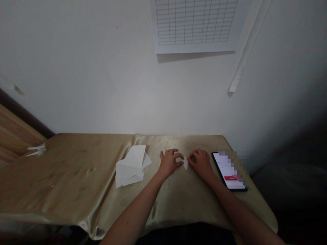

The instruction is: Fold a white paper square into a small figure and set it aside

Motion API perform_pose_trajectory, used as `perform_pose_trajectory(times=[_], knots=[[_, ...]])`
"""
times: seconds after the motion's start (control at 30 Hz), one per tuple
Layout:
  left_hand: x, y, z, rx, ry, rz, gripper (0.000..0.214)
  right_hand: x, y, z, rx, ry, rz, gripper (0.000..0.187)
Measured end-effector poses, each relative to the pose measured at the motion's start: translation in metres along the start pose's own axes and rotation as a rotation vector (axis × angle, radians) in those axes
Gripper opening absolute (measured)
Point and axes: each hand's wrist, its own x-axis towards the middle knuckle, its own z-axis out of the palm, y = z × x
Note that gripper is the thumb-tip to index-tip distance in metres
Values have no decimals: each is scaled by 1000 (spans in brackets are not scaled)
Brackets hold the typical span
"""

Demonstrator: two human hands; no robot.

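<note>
A small folded piece of white paper [185,163] lies on the golden tablecloth [76,177] between my two hands. My left hand [170,162] rests on the cloth with its fingers curled, fingertips pinching the paper's left edge. My right hand [201,161] is curled the same way and pinches the paper's right side. Both forearms reach in from the bottom of the view.
A loose stack of white paper sheets [131,165] lies to the left of my hands. A phone [229,170] with a lit screen lies at the right, near the table's edge. Some folded white paper [37,150] sits at the far left. A grid chart [195,23] hangs on the wall.
</note>
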Motion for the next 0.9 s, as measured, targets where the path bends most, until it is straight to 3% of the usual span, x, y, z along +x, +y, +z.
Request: perform_pose_trajectory(times=[0.17, 0.47, 0.9], knots=[[0, 0, -1, 13, -19, -2, 21, -2, -2, -3, 31, -27, 1, 12], [0, -3, -1, 10, -28, -8, 20, -7, 3, -15, 170, -120, -151, 21], [-1, 1, -3, 7, -28, 19, 17, -5, 5, -16, 181, -136, -89, 24]])
